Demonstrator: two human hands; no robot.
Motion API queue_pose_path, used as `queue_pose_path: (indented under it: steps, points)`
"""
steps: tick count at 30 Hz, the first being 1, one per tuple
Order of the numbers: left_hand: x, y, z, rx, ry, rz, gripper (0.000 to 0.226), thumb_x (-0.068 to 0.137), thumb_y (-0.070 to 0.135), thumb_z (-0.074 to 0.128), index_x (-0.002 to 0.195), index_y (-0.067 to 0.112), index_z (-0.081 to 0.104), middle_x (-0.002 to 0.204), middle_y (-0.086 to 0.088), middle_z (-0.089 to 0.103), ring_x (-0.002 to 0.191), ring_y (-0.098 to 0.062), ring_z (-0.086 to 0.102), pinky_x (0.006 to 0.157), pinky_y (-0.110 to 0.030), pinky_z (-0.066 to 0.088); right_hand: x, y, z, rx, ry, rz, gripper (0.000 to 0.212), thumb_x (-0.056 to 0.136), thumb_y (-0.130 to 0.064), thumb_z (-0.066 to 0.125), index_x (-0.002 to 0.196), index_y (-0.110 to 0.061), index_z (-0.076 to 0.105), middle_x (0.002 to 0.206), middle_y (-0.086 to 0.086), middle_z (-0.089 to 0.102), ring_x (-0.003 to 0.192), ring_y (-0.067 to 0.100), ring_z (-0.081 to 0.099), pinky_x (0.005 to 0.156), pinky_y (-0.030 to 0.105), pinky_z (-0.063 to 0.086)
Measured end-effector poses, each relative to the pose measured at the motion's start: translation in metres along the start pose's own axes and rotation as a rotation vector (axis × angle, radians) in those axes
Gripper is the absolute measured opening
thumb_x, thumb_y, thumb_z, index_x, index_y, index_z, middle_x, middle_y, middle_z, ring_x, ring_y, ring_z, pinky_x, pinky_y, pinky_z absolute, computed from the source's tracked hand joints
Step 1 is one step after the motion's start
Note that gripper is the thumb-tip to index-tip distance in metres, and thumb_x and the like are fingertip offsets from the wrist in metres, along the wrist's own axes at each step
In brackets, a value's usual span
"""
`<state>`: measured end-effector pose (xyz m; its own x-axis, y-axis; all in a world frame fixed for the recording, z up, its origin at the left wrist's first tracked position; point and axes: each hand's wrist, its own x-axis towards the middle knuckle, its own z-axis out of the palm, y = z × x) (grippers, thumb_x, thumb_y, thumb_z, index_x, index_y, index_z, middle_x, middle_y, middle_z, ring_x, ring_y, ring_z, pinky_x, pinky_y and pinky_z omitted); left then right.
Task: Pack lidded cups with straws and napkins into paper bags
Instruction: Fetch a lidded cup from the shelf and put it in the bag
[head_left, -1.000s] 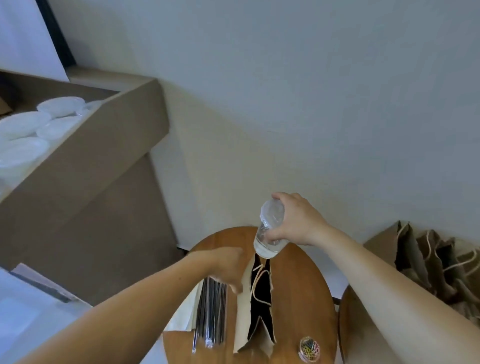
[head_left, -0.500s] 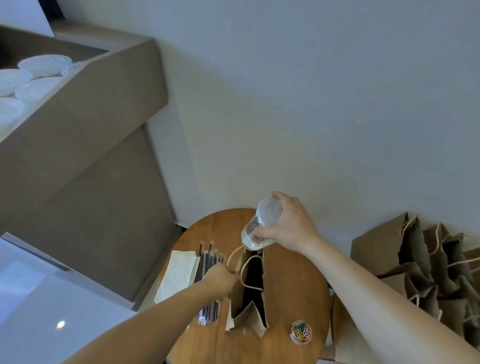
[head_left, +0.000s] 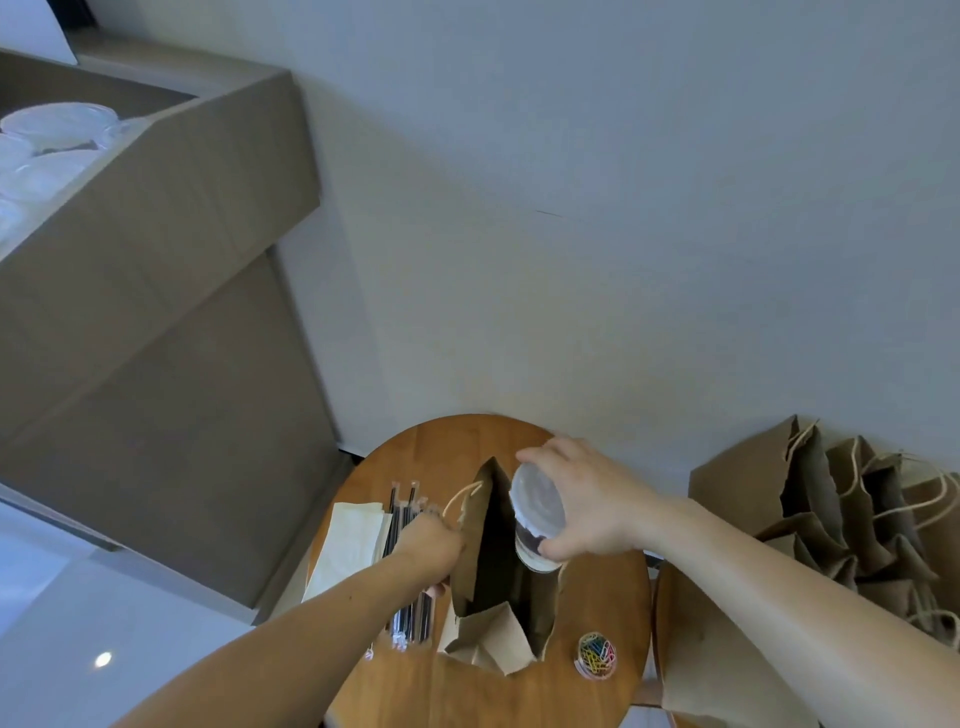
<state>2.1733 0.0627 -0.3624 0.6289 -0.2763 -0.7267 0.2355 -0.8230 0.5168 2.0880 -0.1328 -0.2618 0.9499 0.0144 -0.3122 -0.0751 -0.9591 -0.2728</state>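
— What lies on the round desk (head_left: 447, 449), starting from the left?
— White napkins (head_left: 353, 540), then black straws (head_left: 408, 608), both outside the bag. Next, the left hand (head_left: 431, 551) grips the rim of the open paper bag (head_left: 470, 566), holding its mouth wide.
— And the cup?
— The lidded cup (head_left: 537, 514) hangs tilted over the bag's mouth, clasped by the right hand (head_left: 587, 504). It is not yet inside, so a straw and a napkin likely remain to be added. Further right stand more bags (head_left: 810, 499); their contents cannot be seen.
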Motion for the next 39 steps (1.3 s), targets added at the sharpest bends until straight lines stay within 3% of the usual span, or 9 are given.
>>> queue_pose_path:
  steps: [3, 7, 9, 12, 15, 22, 26, 29, 39]
  points:
    - [-0.002, 0.003, 0.005, 0.054, 0.019, 0.048, 0.025, 0.100, 0.021, 0.045, 0.096, 0.004, 0.064, 0.057, -0.007, 0.064, 0.048, -0.017, 0.067, 0.051, -0.025, 0.057, 0.005, -0.009, 0.019, -0.135, -0.090, -0.058, 0.101, 0.064, -0.057, 0.073, 0.146, -0.032, 0.019, 0.139, -0.004, 0.030, 0.124, 0.018, 0.034, 0.094, 0.038, 0.048]
    - [-0.004, -0.001, 0.012, 0.099, -0.008, 0.104, 0.029, 0.100, 0.021, 0.044, 0.092, 0.004, 0.066, 0.073, -0.014, 0.071, 0.060, -0.022, 0.072, 0.065, -0.032, 0.062, 0.015, -0.019, 0.051, -0.252, -0.222, -0.041, 0.103, 0.066, -0.057, 0.074, 0.147, -0.026, 0.018, 0.139, 0.007, 0.034, 0.121, 0.028, 0.041, 0.087, 0.035, 0.048]
    - [-0.003, -0.005, 0.014, 0.083, -0.003, 0.133, 0.028, 0.099, 0.022, 0.046, 0.089, 0.006, 0.066, 0.070, -0.011, 0.070, 0.059, -0.021, 0.072, 0.058, -0.029, 0.061, 0.019, -0.024, 0.067, -0.298, -0.268, -0.036, 0.101, 0.067, -0.056, 0.074, 0.146, -0.023, 0.020, 0.136, 0.010, 0.037, 0.116, 0.030, 0.044, 0.083, 0.034, 0.048]
    - [-0.001, -0.010, 0.016, 0.065, 0.014, 0.156, 0.022, 0.098, 0.024, 0.049, 0.085, 0.013, 0.063, 0.072, -0.007, 0.068, 0.056, -0.017, 0.069, 0.046, -0.021, 0.054, 0.023, -0.024, 0.083, -0.268, -0.339, 0.062, 0.101, 0.068, -0.053, 0.075, 0.147, -0.022, 0.020, 0.133, 0.011, 0.036, 0.112, 0.032, 0.046, 0.087, 0.038, 0.051]
    - [0.002, -0.016, 0.017, 0.082, 0.042, 0.156, 0.020, 0.098, 0.025, 0.050, 0.084, 0.017, 0.062, 0.075, -0.005, 0.067, 0.059, -0.015, 0.070, 0.049, -0.021, 0.056, 0.029, -0.018, 0.092, -0.191, -0.408, 0.229, 0.105, 0.069, -0.055, 0.072, 0.151, -0.025, 0.014, 0.139, 0.013, 0.032, 0.114, 0.036, 0.050, 0.090, 0.039, 0.052]
    - [0.003, -0.021, 0.016, 0.055, 0.037, 0.166, 0.020, 0.098, 0.025, 0.050, 0.091, 0.014, 0.065, 0.081, -0.006, 0.070, 0.067, -0.017, 0.072, 0.062, -0.031, 0.062, 0.054, -0.015, 0.119, -0.103, -0.423, 0.489, 0.099, 0.066, -0.055, 0.074, 0.142, -0.026, 0.019, 0.132, 0.016, 0.033, 0.108, 0.038, 0.054, 0.084, 0.041, 0.052]
    - [0.000, -0.022, 0.018, 0.020, 0.014, 0.159, 0.022, 0.099, 0.026, 0.048, 0.093, 0.014, 0.064, 0.082, -0.007, 0.071, 0.068, -0.018, 0.073, 0.063, -0.033, 0.062, 0.066, -0.017, 0.145, -0.107, -0.438, 0.488, 0.100, 0.074, -0.049, 0.070, 0.148, -0.023, 0.008, 0.136, 0.021, 0.029, 0.115, 0.039, 0.050, 0.087, 0.042, 0.047]
    - [0.000, -0.024, 0.019, 0.030, 0.036, 0.159, 0.026, 0.100, 0.030, 0.048, 0.091, 0.015, 0.066, 0.082, -0.006, 0.071, 0.070, -0.019, 0.073, 0.066, -0.034, 0.063, 0.073, -0.021, 0.165, -0.184, -0.392, 0.411, 0.094, 0.074, -0.052, 0.067, 0.145, -0.019, 0.015, 0.131, 0.021, 0.033, 0.113, 0.039, 0.048, 0.090, 0.048, 0.045]
    - [0.007, -0.036, 0.016, 0.033, 0.089, 0.136, 0.019, 0.099, 0.031, 0.051, 0.084, 0.029, 0.063, 0.080, 0.007, 0.067, 0.068, -0.007, 0.067, 0.045, -0.007, 0.041, 0.081, -0.021, 0.198, -0.199, -0.408, 0.394, 0.091, 0.083, -0.049, 0.062, 0.152, -0.018, 0.010, 0.148, 0.022, 0.022, 0.126, 0.040, 0.043, 0.099, 0.047, 0.042]
